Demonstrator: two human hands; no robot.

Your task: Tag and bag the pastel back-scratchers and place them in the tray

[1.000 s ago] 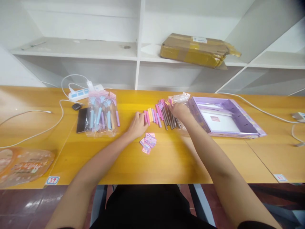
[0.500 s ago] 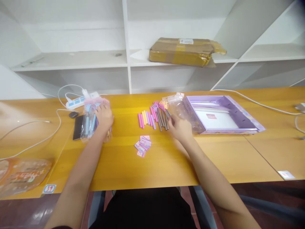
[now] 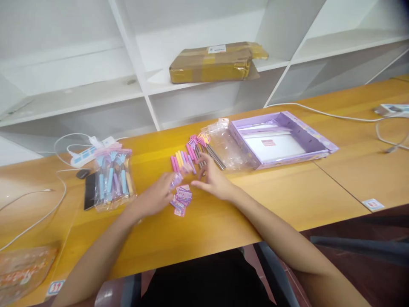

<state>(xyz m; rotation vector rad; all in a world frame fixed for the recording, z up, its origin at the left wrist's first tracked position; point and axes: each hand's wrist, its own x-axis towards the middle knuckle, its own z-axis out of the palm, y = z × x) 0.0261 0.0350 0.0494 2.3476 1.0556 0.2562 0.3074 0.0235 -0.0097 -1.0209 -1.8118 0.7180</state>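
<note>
My left hand (image 3: 156, 194) is closed on a small clear-and-purple piece (image 3: 176, 181), blurred, above the cards. My right hand (image 3: 212, 177) has its fingers apart over the lower ends of some metal rods and holds nothing visible. Several pink, yellow and purple sticks (image 3: 179, 160) lie in a row between and beyond the hands. Hand-shaped heads (image 3: 200, 140) in pink, purple and yellow lie with metal rods (image 3: 215, 157) behind my right hand. Below the sticks is a loose pile of small printed cards (image 3: 182, 200).
At the left, a clear bag (image 3: 115, 179) of blue, purple and yellow pieces overlaps a dark flat object (image 3: 90, 192), near a power strip (image 3: 84, 157). A purple tray box (image 3: 277, 143) and clear packaging (image 3: 231, 147) lie right; a cardboard box (image 3: 211, 66) sits on the shelf.
My left hand has left the clear bag and come to the middle with a small piece. My right hand has moved off the rods' upper part and opened. The camera view has tilted and shifted.
</note>
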